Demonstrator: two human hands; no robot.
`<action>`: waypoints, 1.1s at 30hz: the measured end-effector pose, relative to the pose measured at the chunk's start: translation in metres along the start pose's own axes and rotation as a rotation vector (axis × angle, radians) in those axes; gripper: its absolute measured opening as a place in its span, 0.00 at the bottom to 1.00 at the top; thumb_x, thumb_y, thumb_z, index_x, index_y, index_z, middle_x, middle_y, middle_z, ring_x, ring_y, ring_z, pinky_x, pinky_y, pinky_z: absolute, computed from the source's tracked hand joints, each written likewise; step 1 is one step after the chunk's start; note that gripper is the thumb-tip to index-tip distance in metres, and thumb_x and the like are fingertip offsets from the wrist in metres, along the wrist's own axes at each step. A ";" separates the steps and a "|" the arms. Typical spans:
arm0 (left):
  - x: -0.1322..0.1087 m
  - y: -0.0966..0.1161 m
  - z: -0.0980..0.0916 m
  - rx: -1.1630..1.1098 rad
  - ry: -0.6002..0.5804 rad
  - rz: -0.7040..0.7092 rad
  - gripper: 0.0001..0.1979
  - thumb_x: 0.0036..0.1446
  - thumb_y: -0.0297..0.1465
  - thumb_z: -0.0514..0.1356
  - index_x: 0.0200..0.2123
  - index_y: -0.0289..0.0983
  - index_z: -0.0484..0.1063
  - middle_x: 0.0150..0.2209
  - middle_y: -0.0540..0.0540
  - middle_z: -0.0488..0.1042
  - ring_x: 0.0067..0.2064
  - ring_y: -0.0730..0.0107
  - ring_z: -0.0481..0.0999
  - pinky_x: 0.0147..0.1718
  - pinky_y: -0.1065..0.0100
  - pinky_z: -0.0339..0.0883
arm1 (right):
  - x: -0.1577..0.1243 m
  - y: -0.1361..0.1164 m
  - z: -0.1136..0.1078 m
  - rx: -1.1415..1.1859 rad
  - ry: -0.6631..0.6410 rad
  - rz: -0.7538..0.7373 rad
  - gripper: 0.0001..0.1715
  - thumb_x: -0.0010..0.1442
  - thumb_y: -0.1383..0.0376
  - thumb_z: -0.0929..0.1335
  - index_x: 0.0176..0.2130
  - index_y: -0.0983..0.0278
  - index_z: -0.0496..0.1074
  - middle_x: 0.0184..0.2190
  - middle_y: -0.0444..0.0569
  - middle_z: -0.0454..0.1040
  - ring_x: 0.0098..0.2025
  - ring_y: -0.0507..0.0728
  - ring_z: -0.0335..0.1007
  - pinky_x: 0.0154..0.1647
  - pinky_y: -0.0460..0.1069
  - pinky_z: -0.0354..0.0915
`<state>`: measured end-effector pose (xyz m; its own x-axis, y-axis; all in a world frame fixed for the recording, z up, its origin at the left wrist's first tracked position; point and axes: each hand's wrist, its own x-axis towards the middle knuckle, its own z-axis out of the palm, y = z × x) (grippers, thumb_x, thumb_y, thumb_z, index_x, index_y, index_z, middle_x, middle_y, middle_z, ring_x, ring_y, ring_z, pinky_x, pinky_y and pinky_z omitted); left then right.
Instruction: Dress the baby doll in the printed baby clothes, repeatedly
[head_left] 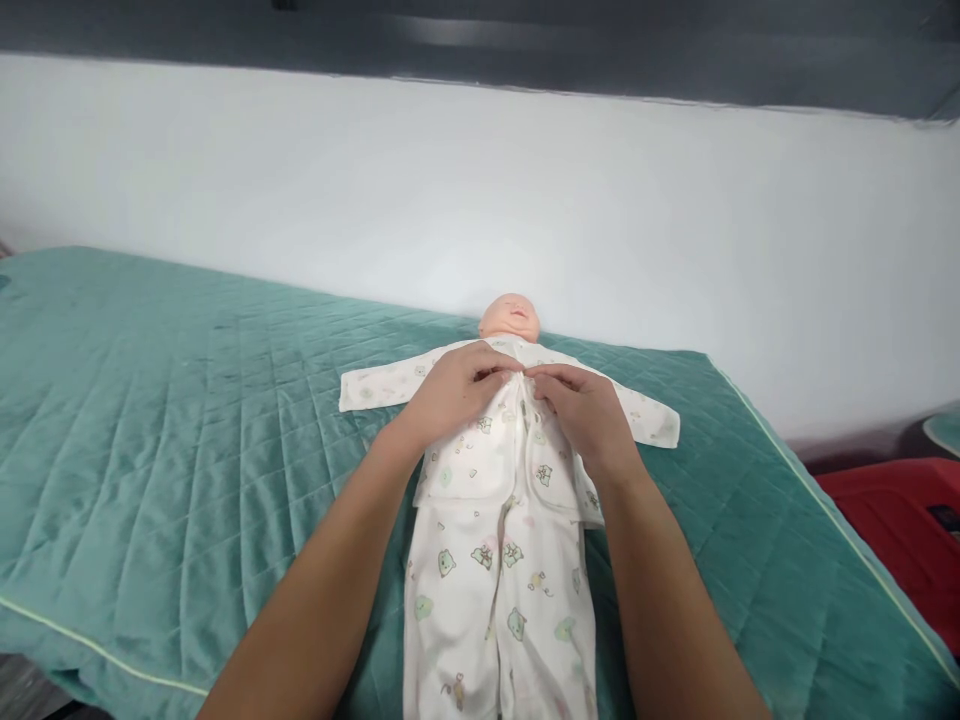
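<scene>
A baby doll [510,316] lies on its back on a teal quilted bed cover [187,400], head toward the wall. It wears a white printed shirt [480,455] with sleeves spread sideways, and matching white trousers [495,600]. My left hand [454,390] rests on the doll's chest, fingers pinched on the left edge of the shirt front near the collar. My right hand [581,410] pinches the opposite edge of the shirt front. The fingertips of both hands meet at the centre opening just below the doll's chin.
A white wall [480,200] runs directly behind the bed. A red object [900,520] stands on the floor at the right of the bed. The bed's front edge shows at lower left.
</scene>
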<state>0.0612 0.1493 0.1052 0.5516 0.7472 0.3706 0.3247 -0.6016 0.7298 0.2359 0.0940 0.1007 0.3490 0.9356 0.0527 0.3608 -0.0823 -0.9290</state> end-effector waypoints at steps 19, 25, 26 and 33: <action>-0.001 -0.006 -0.001 -0.014 0.036 -0.046 0.14 0.61 0.29 0.56 0.40 0.45 0.82 0.40 0.49 0.78 0.43 0.66 0.75 0.48 0.64 0.67 | -0.002 0.000 -0.008 -0.041 -0.107 -0.091 0.10 0.55 0.60 0.69 0.32 0.59 0.80 0.36 0.44 0.81 0.42 0.57 0.73 0.41 0.50 0.63; 0.000 -0.007 0.001 -0.001 0.040 -0.060 0.15 0.61 0.28 0.56 0.41 0.46 0.82 0.39 0.48 0.76 0.42 0.67 0.75 0.44 0.66 0.67 | -0.003 -0.001 -0.017 -0.088 -0.195 -0.156 0.15 0.58 0.55 0.69 0.26 0.61 0.75 0.33 0.45 0.77 0.36 0.55 0.68 0.36 0.49 0.60; 0.000 -0.007 0.002 0.008 0.037 -0.059 0.15 0.61 0.28 0.55 0.41 0.46 0.82 0.39 0.48 0.76 0.42 0.67 0.75 0.44 0.66 0.67 | -0.002 -0.001 -0.017 -0.089 -0.199 -0.164 0.17 0.58 0.53 0.69 0.25 0.62 0.73 0.30 0.45 0.75 0.34 0.54 0.67 0.34 0.49 0.59; 0.000 -0.007 0.002 0.066 0.020 -0.011 0.16 0.63 0.30 0.54 0.45 0.45 0.81 0.39 0.48 0.77 0.43 0.66 0.75 0.47 0.64 0.67 | 0.000 0.010 -0.018 0.070 -0.159 -0.133 0.23 0.61 0.48 0.68 0.26 0.63 0.75 0.25 0.45 0.68 0.29 0.52 0.61 0.30 0.48 0.57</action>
<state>0.0610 0.1530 0.0990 0.5324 0.7591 0.3746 0.3809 -0.6100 0.6949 0.2553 0.0874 0.0980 0.1599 0.9794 0.1235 0.3318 0.0645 -0.9412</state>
